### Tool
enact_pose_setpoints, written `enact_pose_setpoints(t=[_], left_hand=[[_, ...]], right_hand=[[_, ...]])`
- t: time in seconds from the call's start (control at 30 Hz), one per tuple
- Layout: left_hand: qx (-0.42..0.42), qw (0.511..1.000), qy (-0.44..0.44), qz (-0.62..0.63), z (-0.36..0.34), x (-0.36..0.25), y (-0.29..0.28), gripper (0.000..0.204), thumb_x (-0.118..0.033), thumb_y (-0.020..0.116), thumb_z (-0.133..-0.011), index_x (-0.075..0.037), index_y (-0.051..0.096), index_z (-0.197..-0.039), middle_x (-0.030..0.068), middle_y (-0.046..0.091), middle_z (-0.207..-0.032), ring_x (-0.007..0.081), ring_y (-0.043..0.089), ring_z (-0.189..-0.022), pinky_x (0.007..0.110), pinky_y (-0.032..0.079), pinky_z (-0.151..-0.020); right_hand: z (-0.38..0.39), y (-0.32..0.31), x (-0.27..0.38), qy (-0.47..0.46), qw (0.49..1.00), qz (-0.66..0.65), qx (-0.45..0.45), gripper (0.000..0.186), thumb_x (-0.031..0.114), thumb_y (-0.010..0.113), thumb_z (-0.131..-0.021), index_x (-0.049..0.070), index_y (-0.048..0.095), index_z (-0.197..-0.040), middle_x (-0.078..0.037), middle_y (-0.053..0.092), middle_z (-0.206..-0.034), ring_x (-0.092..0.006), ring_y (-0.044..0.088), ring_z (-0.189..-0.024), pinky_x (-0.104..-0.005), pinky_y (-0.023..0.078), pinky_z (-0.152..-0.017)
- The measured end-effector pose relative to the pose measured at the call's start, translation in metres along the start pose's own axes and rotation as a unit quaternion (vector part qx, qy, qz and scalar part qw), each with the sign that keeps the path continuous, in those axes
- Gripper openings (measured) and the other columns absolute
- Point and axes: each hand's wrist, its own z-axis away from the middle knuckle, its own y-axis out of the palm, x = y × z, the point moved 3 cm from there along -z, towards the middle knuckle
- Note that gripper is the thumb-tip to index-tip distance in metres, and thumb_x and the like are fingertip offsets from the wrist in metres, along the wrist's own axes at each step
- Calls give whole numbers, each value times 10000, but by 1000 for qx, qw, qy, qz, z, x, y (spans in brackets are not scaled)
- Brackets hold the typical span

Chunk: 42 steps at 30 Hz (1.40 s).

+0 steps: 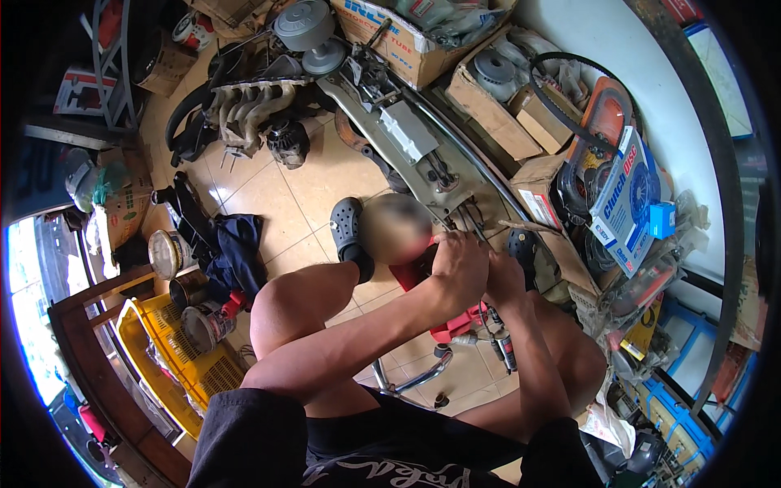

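Observation:
I sit with bare knees up over a tiled floor. A long beige metal assembly (411,134) with rods and cables lies on the floor and runs toward me. My left hand (460,267) is closed in a fist around its near end, where thin cables stick out. My right hand (506,281) presses against the left one from the right, and its fingers are mostly hidden. A red object (457,325) lies just below both hands. My feet are in black clogs (350,232), one on each side of the assembly's near end.
An engine manifold (244,110) and a round pulley (305,24) lie at the far end. Cardboard boxes (496,106), belts (569,61) and boxed parts (626,199) crowd the right wall. A dark cloth (236,248), cans (203,325) and a yellow crate (175,362) sit on the left.

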Motion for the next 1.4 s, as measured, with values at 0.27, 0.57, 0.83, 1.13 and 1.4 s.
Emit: enact_pose_setpoints(t=[0.27,0.57,0.83,1.13,1.4], left_hand=[[-27,997,-15,-77,-2,3,-15,402,-179,653,-741,-20,570,-1101,165,596,-1026,298,566,-1001,400,436,-849],[17,998,-13,-56,2,1,-11,452,-180,665,-728,-24,557,-1139,155,592,-1044,293,554,-1020,398,421,-858],[48,996,1,-73,3,2,-6,449,-223,610,-794,-16,541,-1187,186,576,-1127,323,543,-1069,477,407,-893],[11,998,-10,-68,7,9,-6,471,-216,656,-738,-22,549,-1153,181,588,-1056,318,560,-1020,451,415,-861],[84,994,-21,-73,7,13,-13,449,-256,567,-843,-4,549,-1214,231,561,-1187,386,523,-1112,545,403,-895]], right_hand=[[-8,2,-6,82,996,40,12,276,196,644,-780,-8,550,-942,-207,651,-826,-400,641,-787,-474,525,-692],[-3,0,4,-3,1000,-12,4,334,232,675,-778,6,557,-993,-187,651,-779,-388,640,-762,-454,522,-659],[-9,10,-14,31,998,39,-26,190,93,613,-781,-14,527,-912,-226,644,-748,-413,640,-744,-469,527,-647],[-12,18,-13,36,996,78,14,194,71,627,-762,-11,532,-909,-227,643,-744,-409,647,-756,-471,537,-689],[-21,15,-10,35,997,62,7,244,115,658,-763,-6,540,-939,-231,644,-765,-400,649,-768,-466,525,-685]])
